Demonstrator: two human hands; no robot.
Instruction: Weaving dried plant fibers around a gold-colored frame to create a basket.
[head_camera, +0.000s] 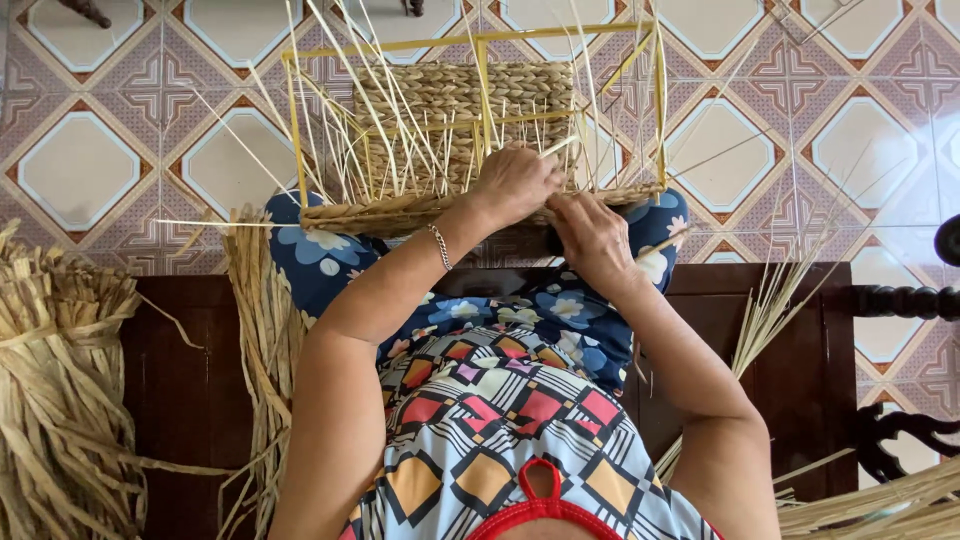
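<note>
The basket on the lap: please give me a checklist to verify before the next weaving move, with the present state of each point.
1. Half-woven basket rests on the knees, lying on its side: ok.
2. Yellow wire frame looks straight and unbent: ok.
3. Left hand grips the lower woven rim: ok.
4. Right hand is at the same rim, beside the left hand; whether it pinches a strand: cannot tell.
5. Loose stakes stick out in many directions and cross each other: not ok.
6. Spare straw bundle lies beside the left leg: ok.
</note>
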